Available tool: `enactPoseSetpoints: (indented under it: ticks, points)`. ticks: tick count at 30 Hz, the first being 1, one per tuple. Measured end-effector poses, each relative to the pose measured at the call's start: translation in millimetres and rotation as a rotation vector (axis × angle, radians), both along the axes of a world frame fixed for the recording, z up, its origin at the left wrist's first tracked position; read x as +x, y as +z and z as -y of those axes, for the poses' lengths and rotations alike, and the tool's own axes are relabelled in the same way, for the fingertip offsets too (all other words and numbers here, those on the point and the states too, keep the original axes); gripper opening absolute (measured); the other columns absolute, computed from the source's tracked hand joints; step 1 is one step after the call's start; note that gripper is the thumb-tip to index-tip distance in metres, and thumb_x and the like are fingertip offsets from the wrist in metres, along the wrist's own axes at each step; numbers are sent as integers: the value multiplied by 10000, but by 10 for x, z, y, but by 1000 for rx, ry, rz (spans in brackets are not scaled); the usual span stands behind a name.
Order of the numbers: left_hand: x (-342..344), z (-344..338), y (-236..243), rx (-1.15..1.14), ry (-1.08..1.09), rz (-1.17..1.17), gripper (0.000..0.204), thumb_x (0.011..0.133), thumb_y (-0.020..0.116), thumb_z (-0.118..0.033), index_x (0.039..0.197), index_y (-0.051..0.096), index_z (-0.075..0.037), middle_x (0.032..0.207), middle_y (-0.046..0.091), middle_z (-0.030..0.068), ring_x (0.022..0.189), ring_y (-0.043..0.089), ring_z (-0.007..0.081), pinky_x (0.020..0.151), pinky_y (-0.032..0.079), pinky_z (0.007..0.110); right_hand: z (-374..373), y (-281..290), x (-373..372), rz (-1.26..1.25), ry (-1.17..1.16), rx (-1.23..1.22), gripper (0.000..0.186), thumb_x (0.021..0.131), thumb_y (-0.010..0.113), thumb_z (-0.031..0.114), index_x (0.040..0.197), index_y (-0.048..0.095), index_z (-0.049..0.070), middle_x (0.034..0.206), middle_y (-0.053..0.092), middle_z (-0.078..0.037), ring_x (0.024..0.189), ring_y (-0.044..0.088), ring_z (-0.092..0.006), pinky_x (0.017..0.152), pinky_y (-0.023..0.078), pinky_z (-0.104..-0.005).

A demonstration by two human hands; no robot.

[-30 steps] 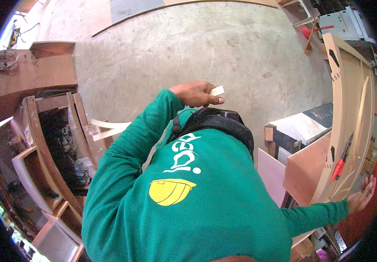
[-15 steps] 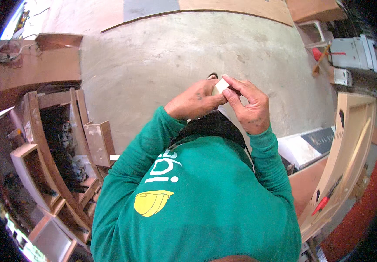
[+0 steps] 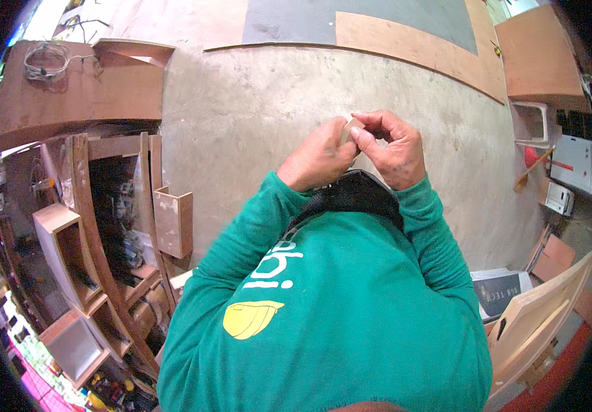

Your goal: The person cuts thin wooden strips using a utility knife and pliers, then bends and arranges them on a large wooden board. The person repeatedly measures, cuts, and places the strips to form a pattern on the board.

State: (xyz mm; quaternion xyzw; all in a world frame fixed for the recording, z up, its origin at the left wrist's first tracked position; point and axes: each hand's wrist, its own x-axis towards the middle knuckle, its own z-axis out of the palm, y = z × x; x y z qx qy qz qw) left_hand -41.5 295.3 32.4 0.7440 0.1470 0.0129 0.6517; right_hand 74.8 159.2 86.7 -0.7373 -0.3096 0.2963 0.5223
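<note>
In front of my chest, over the floor, my left hand [image 3: 318,154] and my right hand [image 3: 395,150] meet around a small pale, flat-faced piece [image 3: 353,128]. My left fingers are wrapped round its left side, hiding much of it. On the other side, my right thumb and fingertips pinch its edge. Its exact kind cannot be made out; only a beige face and a lighter edge show between the hands.
Wooden shelving [image 3: 83,226] stands at the left, below a brown panel with a coiled cable [image 3: 47,60]. A large board [image 3: 412,51] lies ahead. At the right are a broom [image 3: 535,170], a white cabinet [image 3: 576,165] and a pale wooden frame [image 3: 543,316].
The view has swung to the right and now takes in more of the board ahead. Between my hands the pale piece has turned, showing a narrower, darker face; both hands keep hold of it.
</note>
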Motion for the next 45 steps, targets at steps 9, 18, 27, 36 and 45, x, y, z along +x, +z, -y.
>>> enactPoseSetpoints:
  ticks: [9, 18, 27, 36, 45]
  points:
    - [160, -1380, 380, -414, 134, -216, 421, 1112, 523, -472, 1054, 645, -73, 827, 495, -63, 668, 433, 47, 542, 369, 227, -1431, -129, 520, -353, 0, 66, 456, 920, 796, 77, 1337, 638, -18, 978, 755, -72, 867, 697, -102, 781, 581, -257]
    - [57, -2923, 283, -590, 267, -160, 350, 1116, 573, -342, 1097, 690, -13, 875, 676, 19, 685, 591, 71, 612, 504, 235, -2986, 1, 617, -560, 141, -7, 498, 913, 853, 137, 1321, 637, -51, 1061, 743, -93, 971, 705, -125, 879, 594, -274]
    - [247, -3690, 287, -722, 255, -137, 391, 1095, 621, -296, 1244, 686, 59, 1091, 779, 154, 888, 760, 149, 752, 613, 268, -3688, -232, 772, -579, -6, -83, 220, 941, 806, 154, 1033, 720, -27, 924, 752, -98, 822, 728, -156, 797, 622, -289]
    - [498, -4681, -106, -455, 347, 24, 418, 1095, 611, -322, 1292, 687, 39, 1201, 752, 164, 1031, 749, 231, 958, 612, 386, -3705, -427, 1525, -521, -220, 123, 126, 977, 736, 119, 1015, 680, 13, 928, 742, -107, 818, 744, -200, 777, 648, -343]
    - [543, -6318, 577, -33, 774, 287, 378, 1107, 573, -302, 1345, 666, -23, 1176, 763, 126, 995, 749, 228, 856, 609, 345, -3755, -230, 2868, -167, -325, 298, 173, 972, 767, 122, 1067, 676, 10, 989, 746, -109, 871, 752, -201, 838, 644, -340]
